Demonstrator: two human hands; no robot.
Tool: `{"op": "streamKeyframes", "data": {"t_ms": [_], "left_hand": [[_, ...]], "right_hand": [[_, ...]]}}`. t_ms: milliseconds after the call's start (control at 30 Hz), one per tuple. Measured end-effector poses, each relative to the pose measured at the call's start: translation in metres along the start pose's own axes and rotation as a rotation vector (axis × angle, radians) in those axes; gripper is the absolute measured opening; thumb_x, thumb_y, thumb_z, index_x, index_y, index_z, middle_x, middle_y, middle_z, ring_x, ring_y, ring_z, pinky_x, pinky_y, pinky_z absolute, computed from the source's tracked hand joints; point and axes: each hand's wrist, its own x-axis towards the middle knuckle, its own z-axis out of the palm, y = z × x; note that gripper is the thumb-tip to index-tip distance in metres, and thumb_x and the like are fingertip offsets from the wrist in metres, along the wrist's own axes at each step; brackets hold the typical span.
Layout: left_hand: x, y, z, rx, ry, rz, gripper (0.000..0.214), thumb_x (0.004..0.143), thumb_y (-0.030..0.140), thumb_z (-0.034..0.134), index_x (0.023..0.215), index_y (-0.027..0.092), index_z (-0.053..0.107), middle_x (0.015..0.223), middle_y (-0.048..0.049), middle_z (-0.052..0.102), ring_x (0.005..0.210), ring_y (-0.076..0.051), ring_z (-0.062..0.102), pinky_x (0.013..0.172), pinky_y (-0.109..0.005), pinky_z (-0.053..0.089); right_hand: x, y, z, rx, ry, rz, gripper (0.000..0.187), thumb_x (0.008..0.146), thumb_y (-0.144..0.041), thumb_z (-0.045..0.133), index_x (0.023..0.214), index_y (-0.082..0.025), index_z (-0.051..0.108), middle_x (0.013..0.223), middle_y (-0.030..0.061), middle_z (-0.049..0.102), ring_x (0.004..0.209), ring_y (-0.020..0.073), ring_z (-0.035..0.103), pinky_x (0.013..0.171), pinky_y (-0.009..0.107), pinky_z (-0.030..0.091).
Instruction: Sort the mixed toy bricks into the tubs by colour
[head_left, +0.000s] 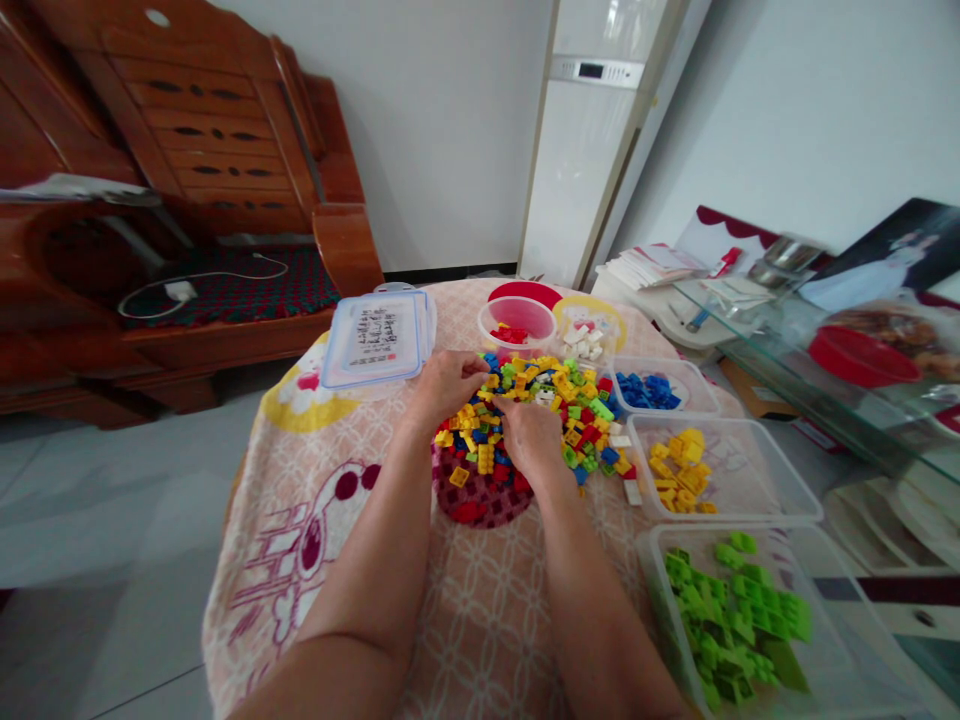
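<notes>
A heap of small mixed bricks (559, 405), yellow, red, blue and green, lies in the middle of the cloth-covered table (337, 520). My left hand (444, 385) rests on the heap's left edge with its fingers curled down into the bricks. My right hand (531, 440) lies on the heap's near side, fingertips pinched together among yellow bricks. What either hand holds is hidden by the fingers.
Clear tubs stand to the right: green bricks (731, 620), yellow bricks (679, 470), blue bricks (646, 390), white bricks (585, 342), and a round tub of red bricks (516, 325). Lids (375, 338) lie at the back left. A wooden bench (187, 200) and a glass shelf (825, 360) flank the table.
</notes>
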Motion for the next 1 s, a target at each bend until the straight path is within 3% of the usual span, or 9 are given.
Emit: {"op": "streamKeyframes", "data": {"t_ms": [300, 400, 533, 700, 900, 1000], "left_hand": [[0.001, 0.001, -0.001, 0.03, -0.012, 0.014, 0.027, 0.08, 0.031, 0.061, 0.091, 0.017, 0.081, 0.08, -0.0032, 0.078, 0.071, -0.017, 0.066, 0.074, -0.026, 0.05], [0.001, 0.001, -0.001, 0.022, -0.008, 0.01, 0.027, 0.08, 0.031, 0.061, 0.092, 0.018, 0.081, 0.082, -0.0032, 0.078, 0.073, -0.018, 0.067, 0.074, -0.026, 0.051], [0.0, 0.0, -0.001, 0.031, -0.012, -0.013, 0.029, 0.079, 0.031, 0.061, 0.094, 0.017, 0.081, 0.083, -0.0037, 0.079, 0.072, -0.018, 0.068, 0.073, -0.027, 0.051], [0.001, -0.002, -0.002, 0.045, -0.022, -0.04, 0.03, 0.079, 0.03, 0.061, 0.096, 0.016, 0.082, 0.082, -0.0043, 0.078, 0.075, -0.02, 0.069, 0.072, -0.027, 0.05], [-0.001, -0.004, -0.008, 0.122, -0.012, -0.026, 0.029, 0.077, 0.025, 0.058, 0.091, 0.019, 0.083, 0.084, -0.0045, 0.079, 0.076, -0.02, 0.068, 0.076, -0.027, 0.051], [-0.002, -0.006, -0.009, 0.149, -0.035, -0.038, 0.032, 0.075, 0.022, 0.055, 0.089, 0.019, 0.083, 0.078, -0.0031, 0.077, 0.073, -0.019, 0.067, 0.073, -0.027, 0.05]], "right_hand": [[0.0, 0.0, 0.0, 0.174, 0.082, 0.092, 0.027, 0.095, -0.027, 0.056, 0.113, -0.026, 0.076, 0.102, 0.0087, 0.079, 0.099, 0.0232, 0.073, 0.085, 0.03, 0.05], [0.002, 0.009, 0.002, 0.423, 0.176, 0.132, 0.022, 0.091, -0.03, 0.06, 0.102, -0.023, 0.078, 0.092, 0.0061, 0.079, 0.09, 0.021, 0.072, 0.082, 0.029, 0.051], [0.006, 0.026, 0.004, 0.879, 0.319, 0.232, 0.025, 0.083, -0.037, 0.061, 0.093, -0.019, 0.075, 0.07, 0.0024, 0.073, 0.064, 0.0185, 0.068, 0.061, 0.027, 0.053], [0.01, 0.054, 0.005, 1.25, 0.59, 0.426, 0.039, 0.072, -0.045, 0.066, 0.096, -0.015, 0.07, 0.065, 0.0027, 0.07, 0.055, 0.0196, 0.067, 0.045, 0.026, 0.05], [0.008, 0.083, -0.002, 1.355, 1.071, 0.593, 0.043, 0.069, -0.039, 0.067, 0.105, -0.016, 0.063, 0.073, 0.0007, 0.07, 0.067, 0.0201, 0.073, 0.055, 0.029, 0.06], [0.005, 0.089, -0.005, 1.339, 1.183, 0.607, 0.045, 0.068, -0.033, 0.066, 0.109, -0.016, 0.062, 0.078, 0.0002, 0.07, 0.075, 0.02, 0.075, 0.061, 0.029, 0.062]]}}
